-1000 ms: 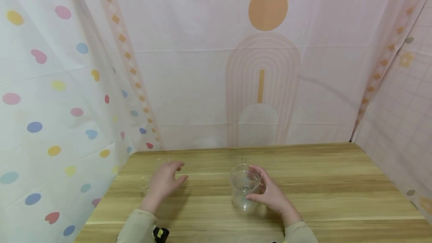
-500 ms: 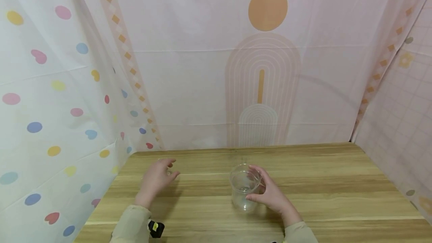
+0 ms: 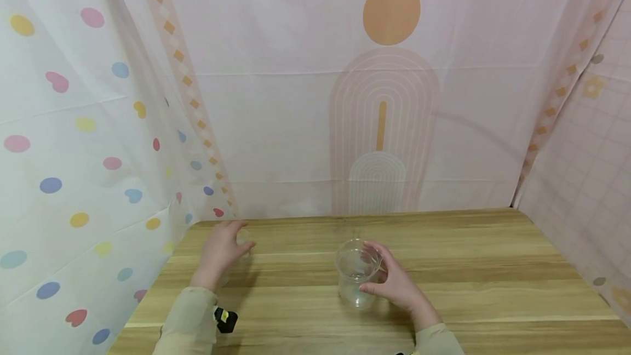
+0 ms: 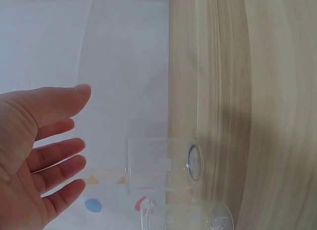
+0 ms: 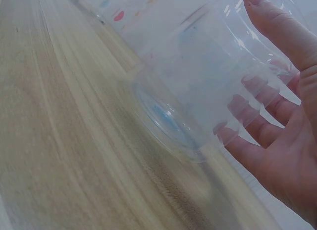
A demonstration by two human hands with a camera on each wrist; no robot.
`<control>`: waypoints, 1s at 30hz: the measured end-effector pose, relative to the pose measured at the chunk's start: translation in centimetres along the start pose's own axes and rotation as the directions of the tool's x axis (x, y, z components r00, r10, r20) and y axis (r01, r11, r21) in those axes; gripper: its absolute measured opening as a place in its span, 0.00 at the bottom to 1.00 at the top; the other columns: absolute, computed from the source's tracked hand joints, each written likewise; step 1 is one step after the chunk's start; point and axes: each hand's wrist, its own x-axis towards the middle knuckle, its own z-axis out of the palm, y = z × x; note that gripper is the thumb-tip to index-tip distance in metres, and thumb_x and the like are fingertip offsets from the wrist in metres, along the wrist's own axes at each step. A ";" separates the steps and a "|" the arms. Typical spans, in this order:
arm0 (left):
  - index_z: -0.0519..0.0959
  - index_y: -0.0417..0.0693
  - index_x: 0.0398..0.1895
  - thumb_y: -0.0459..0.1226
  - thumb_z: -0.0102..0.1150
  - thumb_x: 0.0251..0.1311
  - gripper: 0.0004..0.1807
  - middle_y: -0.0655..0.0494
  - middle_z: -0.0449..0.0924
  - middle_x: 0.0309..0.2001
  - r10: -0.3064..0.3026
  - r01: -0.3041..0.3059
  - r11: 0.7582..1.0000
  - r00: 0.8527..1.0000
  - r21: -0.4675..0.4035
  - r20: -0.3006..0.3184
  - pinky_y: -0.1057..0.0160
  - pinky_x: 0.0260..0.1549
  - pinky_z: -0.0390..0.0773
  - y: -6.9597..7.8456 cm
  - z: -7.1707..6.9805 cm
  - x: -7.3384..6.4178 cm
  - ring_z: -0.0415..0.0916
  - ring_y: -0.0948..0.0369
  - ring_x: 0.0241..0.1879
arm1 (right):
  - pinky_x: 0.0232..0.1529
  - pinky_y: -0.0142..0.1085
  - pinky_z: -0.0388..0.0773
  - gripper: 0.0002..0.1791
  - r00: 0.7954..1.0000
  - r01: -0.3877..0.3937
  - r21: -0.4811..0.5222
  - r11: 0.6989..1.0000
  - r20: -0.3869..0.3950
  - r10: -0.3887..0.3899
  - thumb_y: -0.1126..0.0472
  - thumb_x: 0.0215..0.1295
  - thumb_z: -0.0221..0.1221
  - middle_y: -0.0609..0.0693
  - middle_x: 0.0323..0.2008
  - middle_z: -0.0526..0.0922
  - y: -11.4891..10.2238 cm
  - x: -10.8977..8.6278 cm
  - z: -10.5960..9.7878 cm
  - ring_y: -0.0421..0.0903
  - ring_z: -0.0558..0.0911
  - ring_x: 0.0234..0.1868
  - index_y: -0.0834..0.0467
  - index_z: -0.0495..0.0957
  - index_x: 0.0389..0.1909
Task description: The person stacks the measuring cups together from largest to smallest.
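The plastic cup (image 3: 352,285) stands upright on the table (image 3: 473,267), the right hand (image 3: 398,285) grasping its side, perhaps to steady something so light; the left hand (image 3: 218,252), fingers relaxed and holding nothing, hangs near two clear glasses (image 4: 161,163).

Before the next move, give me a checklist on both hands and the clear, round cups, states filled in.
1. Right hand grip on the wide, clear plastic cup: ok, thumb and fingers round its side.
2. That cup upright: ok, opening faces up.
3. Left hand free: ok, holds nothing.
4. Left grip on the clear, cylindrical, glass-like cup: not ok, a gap shows.
5. Second clear, glass-like cup wholly in left wrist view: not ok, cut off.
6. Those two apart: cannot tell.
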 end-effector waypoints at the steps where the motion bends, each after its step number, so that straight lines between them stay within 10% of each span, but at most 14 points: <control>1: 0.78 0.33 0.55 0.40 0.73 0.52 0.29 0.34 0.78 0.52 -0.003 0.003 1.000 1.000 0.004 0.001 0.38 0.52 0.72 -0.1 0.0 0.1 0.74 0.36 0.52 | 0.64 0.52 0.67 0.50 1.000 -0.001 0.000 1.000 0.000 0.001 0.67 0.51 0.73 0.68 0.69 0.61 0.0 0.0 0.0 0.68 0.62 0.69 0.63 0.55 0.73; 30: 0.64 0.36 0.71 0.49 0.71 0.53 0.46 0.28 0.59 0.68 -0.085 0.077 0.996 0.973 0.044 0.213 0.28 0.54 0.65 -2.2 2.0 0.7 0.59 0.27 0.63 | 0.63 0.53 0.67 0.50 1.000 0.001 0.001 1.000 -0.001 -0.001 0.69 0.52 0.73 0.69 0.69 0.61 -0.1 -0.2 0.0 0.68 0.63 0.68 0.62 0.55 0.73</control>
